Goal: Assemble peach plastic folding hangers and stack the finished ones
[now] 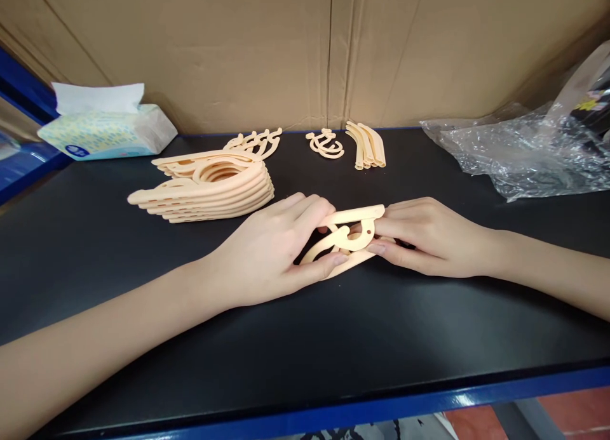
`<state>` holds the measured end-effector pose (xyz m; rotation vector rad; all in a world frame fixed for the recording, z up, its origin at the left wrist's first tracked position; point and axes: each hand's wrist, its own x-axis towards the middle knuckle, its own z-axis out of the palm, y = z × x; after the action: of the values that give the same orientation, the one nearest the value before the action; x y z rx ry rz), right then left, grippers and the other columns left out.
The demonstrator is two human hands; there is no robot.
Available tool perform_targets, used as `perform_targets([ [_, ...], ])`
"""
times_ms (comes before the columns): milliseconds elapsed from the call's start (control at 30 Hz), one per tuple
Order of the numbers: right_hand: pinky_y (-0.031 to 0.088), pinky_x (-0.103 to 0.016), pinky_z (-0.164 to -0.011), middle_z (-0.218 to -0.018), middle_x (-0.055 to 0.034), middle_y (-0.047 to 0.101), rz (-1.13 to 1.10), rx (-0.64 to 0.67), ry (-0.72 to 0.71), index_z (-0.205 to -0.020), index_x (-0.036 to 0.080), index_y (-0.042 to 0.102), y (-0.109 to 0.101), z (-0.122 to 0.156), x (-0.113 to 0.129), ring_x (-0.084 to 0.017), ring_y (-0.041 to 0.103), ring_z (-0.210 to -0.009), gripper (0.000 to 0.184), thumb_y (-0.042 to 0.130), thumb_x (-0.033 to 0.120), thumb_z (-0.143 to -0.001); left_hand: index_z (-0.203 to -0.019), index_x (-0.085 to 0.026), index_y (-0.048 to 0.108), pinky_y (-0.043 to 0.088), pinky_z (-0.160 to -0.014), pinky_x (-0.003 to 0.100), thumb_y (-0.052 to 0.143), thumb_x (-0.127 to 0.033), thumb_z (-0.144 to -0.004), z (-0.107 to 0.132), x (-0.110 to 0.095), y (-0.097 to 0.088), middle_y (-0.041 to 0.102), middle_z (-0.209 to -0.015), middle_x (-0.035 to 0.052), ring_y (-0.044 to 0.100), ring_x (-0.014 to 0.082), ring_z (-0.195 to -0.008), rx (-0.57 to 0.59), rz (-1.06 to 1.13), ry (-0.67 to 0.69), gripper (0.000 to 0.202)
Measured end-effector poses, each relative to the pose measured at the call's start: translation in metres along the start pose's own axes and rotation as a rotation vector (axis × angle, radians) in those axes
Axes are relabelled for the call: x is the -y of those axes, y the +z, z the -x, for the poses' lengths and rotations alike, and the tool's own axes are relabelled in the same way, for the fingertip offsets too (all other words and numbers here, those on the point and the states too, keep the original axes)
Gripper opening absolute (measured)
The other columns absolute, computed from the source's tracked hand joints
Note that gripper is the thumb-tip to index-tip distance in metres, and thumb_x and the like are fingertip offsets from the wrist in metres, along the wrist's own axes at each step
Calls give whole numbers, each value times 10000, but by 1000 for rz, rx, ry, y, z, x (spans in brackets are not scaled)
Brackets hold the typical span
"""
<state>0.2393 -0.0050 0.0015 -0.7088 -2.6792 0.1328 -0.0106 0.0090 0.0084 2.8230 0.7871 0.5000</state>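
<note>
Both my hands meet at the middle of a black tabletop (305, 338) over a pale peach plastic folding hanger (350, 230). My left hand (274, 249) grips the hanger's left end, thumb below and fingers curled over the top. My right hand (429, 237) pinches its right end, near the small hook piece in the centre. The hanger lies low on the table, folded.
A stack of the same peach hangers (210, 186) lies at the back left, with loose hook pieces (257, 141), another hook piece (325, 144) and curved arm pieces (366, 146) behind. A tissue pack (105, 132) sits far left, crumpled clear plastic bags (524, 154) far right, and a cardboard wall (305, 46) behind.
</note>
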Motion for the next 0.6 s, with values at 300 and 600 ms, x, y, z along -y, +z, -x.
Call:
perform_targets([
  [300,310,-231,-524,-632,25,511,19,1,6,-797,170,562,0,1,-1,-98,441,-541,309,399,288,-1032,-993,-161,515,376,-653,288,488,-453,-986,-1,1,0,553,-877,19,523,173,-775,5,5,12,294],
  [600,315,-228,-534,-630,24,515,13,1,11,-804,173,565,1,0,-1,-98,440,-543,302,402,288,-1031,-984,-146,525,370,-653,281,497,-433,-986,-1,1,0,544,-872,16,523,168,-775,2,-8,21,288],
])
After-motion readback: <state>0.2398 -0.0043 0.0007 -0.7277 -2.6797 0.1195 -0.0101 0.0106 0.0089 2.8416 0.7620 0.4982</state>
